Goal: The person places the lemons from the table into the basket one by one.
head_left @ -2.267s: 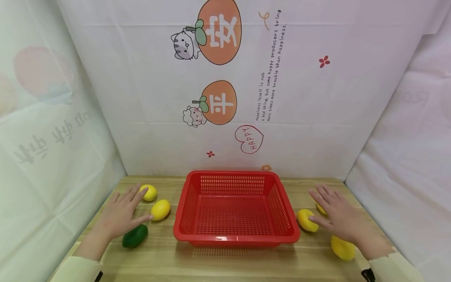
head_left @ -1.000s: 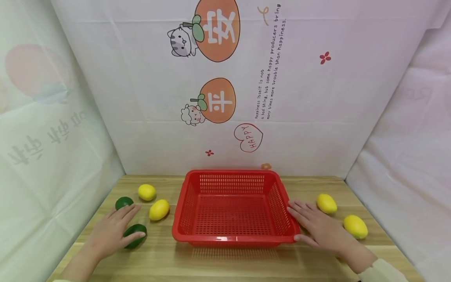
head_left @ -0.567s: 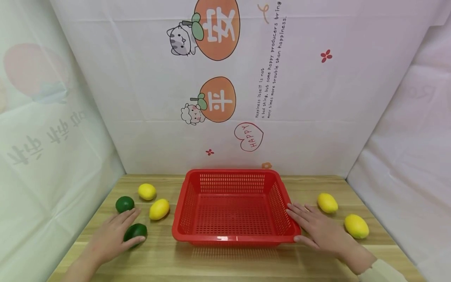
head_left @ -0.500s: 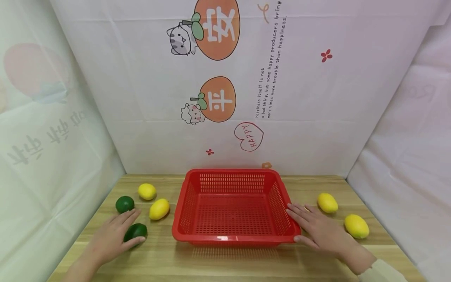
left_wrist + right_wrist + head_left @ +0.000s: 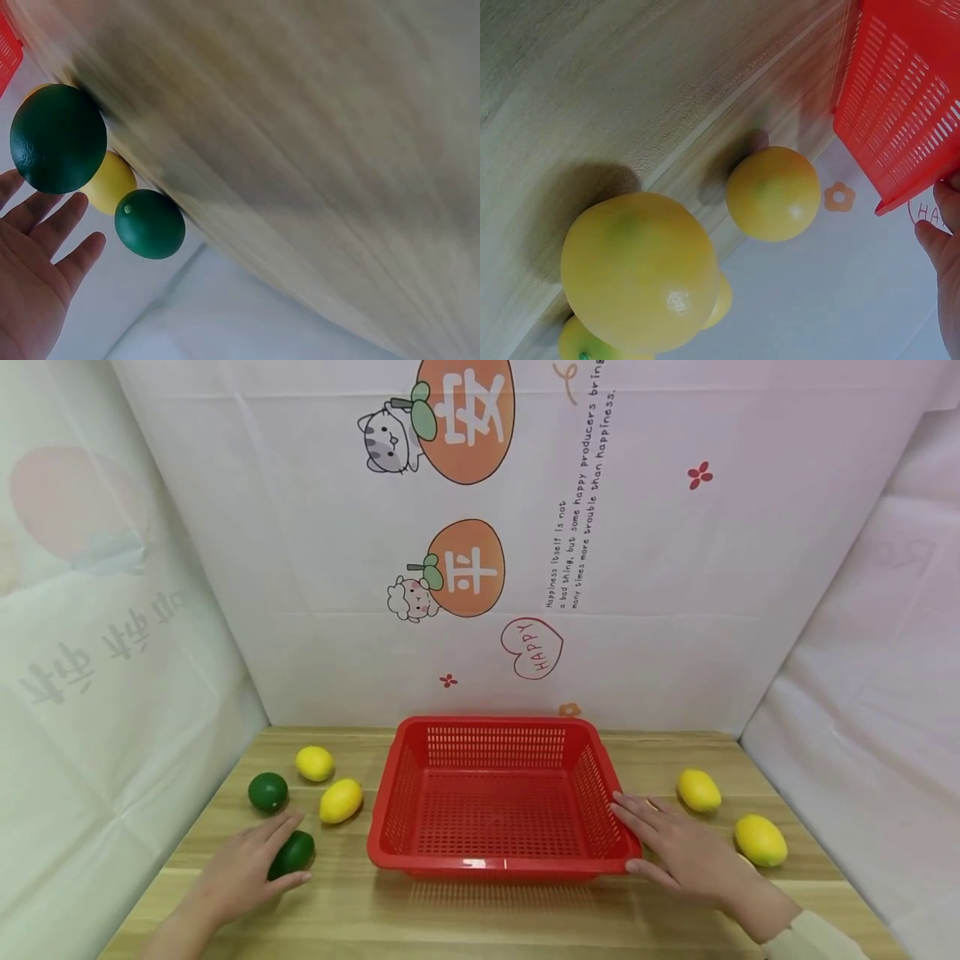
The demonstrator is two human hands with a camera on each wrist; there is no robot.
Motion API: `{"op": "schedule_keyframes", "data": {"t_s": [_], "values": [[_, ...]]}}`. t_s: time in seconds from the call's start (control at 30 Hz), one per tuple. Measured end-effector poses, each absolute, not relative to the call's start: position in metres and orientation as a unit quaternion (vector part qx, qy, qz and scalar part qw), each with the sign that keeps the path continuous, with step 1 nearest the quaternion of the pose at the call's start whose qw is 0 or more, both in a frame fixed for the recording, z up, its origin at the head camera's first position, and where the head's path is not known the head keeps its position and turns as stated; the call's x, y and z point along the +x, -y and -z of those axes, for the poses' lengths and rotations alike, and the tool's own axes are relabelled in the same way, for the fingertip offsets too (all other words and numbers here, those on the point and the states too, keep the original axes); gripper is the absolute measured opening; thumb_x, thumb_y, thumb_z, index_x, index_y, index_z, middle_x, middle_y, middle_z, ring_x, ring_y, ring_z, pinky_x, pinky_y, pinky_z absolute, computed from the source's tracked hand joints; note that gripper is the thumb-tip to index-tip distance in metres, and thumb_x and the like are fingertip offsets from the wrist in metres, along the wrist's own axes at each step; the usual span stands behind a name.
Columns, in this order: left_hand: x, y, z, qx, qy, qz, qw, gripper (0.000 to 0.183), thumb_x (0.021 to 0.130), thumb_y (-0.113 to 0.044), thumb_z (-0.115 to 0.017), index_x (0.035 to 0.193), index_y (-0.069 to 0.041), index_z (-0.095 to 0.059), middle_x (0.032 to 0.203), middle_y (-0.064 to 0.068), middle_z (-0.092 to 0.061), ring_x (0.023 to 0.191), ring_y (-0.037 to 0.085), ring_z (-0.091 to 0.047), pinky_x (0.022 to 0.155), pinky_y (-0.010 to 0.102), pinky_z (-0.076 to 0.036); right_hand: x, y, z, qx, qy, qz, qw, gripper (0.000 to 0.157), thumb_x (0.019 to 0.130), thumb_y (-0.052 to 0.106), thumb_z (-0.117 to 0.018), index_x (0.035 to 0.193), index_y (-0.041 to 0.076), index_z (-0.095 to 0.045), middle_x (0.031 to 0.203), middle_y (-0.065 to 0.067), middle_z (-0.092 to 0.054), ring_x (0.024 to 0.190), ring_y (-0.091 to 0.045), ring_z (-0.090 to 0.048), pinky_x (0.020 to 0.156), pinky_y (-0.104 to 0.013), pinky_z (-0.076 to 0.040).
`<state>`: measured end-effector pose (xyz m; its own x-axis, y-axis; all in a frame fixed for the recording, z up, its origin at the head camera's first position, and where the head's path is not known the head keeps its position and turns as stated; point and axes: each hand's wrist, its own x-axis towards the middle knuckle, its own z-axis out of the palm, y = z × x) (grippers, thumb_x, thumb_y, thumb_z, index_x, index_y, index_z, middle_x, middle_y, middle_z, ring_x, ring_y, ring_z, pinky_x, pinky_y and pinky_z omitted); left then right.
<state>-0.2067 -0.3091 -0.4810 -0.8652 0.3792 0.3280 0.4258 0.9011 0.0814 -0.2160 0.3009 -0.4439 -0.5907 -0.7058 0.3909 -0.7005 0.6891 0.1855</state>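
Observation:
My left hand (image 5: 240,872) is beside a dark green lime (image 5: 295,853), its fingers over the lime's far left side and its thumb at the near side. In the left wrist view the fingers are spread, with tips at the lime's (image 5: 60,139) edge; I cannot tell whether they touch it. A second lime (image 5: 267,792) lies just beyond. My right hand (image 5: 690,852) has its fingertips at the right rim of a red plastic basket (image 5: 495,866). Yellow fruits (image 5: 640,271) lie near that hand, which mostly hides some of them in the head view.
Two lemons (image 5: 341,801) lie left of the basket. Two more yellow fruits (image 5: 761,841) are at the right on the wooden table (image 5: 480,935). White printed cloth (image 5: 637,568) encloses the back and both sides.
Since the oldest frame, my right hand has moved left to the basket's rim, and my left hand has come down toward the near lime. Lately the left hand has shifted slightly over it.

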Motion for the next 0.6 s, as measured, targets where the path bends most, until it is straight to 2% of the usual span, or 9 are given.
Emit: {"op": "schedule_keyframes", "data": {"t_s": [0.07, 0.3, 0.4, 0.5, 0.53, 0.6], "values": [[-0.2068, 0.3092, 0.4824, -0.216, 0.960, 0.074, 0.162, 0.079, 0.078, -0.051, -0.076, 0.134, -0.001, -0.053, 0.132, 0.025, -0.054, 0.108, 0.045, -0.058, 0.087, 0.061, -0.047, -0.2162, -0.3009, 0.4434, 0.395, 0.892, 0.005, 0.220, 0.067, 0.091, 0.049, -0.061, 0.139, 0.005, -0.052, 0.145, -0.010, -0.048, 0.122, -0.031, -0.053, 0.114, -0.017, -0.001], [-0.2071, 0.3081, 0.4846, -0.210, 0.963, 0.076, 0.153, 0.076, 0.078, -0.044, -0.079, 0.135, -0.002, -0.053, 0.130, 0.023, -0.055, 0.106, 0.043, -0.059, 0.086, 0.060, -0.048, -0.2151, -0.3002, 0.4421, 0.393, 0.894, 0.004, 0.217, 0.067, 0.090, 0.049, -0.062, 0.139, 0.005, -0.052, 0.145, -0.011, -0.048, 0.123, -0.030, -0.053, 0.114, -0.018, -0.002], [-0.2069, 0.3067, 0.4838, -0.201, 0.967, 0.078, 0.138, 0.074, 0.078, -0.042, -0.080, 0.135, -0.002, -0.054, 0.128, 0.023, -0.055, 0.106, 0.043, -0.059, 0.087, 0.059, -0.048, -0.2138, -0.2999, 0.4415, 0.387, 0.897, 0.009, 0.215, 0.067, 0.090, 0.050, -0.062, 0.140, 0.006, -0.052, 0.145, -0.009, -0.048, 0.124, -0.029, -0.052, 0.115, -0.030, -0.023], [-0.2062, 0.3053, 0.4829, -0.197, 0.969, 0.078, 0.129, 0.072, 0.077, -0.041, -0.080, 0.133, -0.002, -0.055, 0.126, 0.023, -0.057, 0.106, 0.042, -0.059, 0.086, 0.059, -0.048, -0.2126, -0.2994, 0.4410, 0.379, 0.902, 0.008, 0.206, 0.067, 0.090, 0.050, -0.062, 0.140, 0.006, -0.052, 0.145, -0.009, -0.047, 0.124, -0.030, -0.052, 0.102, -0.044, -0.043], [-0.2058, 0.3048, 0.4825, -0.196, 0.969, 0.078, 0.128, 0.072, 0.077, -0.041, -0.080, 0.132, -0.002, -0.056, 0.125, 0.022, -0.057, 0.106, 0.042, -0.059, 0.086, 0.059, -0.048, -0.2124, -0.2992, 0.4409, 0.377, 0.904, 0.008, 0.203, 0.067, 0.091, 0.050, -0.061, 0.140, 0.006, -0.052, 0.145, -0.009, -0.047, 0.123, -0.031, -0.053, 0.096, -0.047, -0.047], [-0.2050, 0.3041, 0.4821, -0.196, 0.970, 0.076, 0.125, 0.071, 0.077, -0.040, -0.080, 0.132, -0.002, -0.056, 0.124, 0.021, -0.057, 0.105, 0.041, -0.060, 0.085, 0.059, -0.049, -0.2119, -0.2988, 0.4408, 0.373, 0.907, 0.006, 0.197, 0.067, 0.091, 0.050, -0.061, 0.141, 0.006, -0.051, 0.145, -0.009, -0.047, 0.123, -0.032, -0.053, 0.094, -0.048, -0.049]]}}
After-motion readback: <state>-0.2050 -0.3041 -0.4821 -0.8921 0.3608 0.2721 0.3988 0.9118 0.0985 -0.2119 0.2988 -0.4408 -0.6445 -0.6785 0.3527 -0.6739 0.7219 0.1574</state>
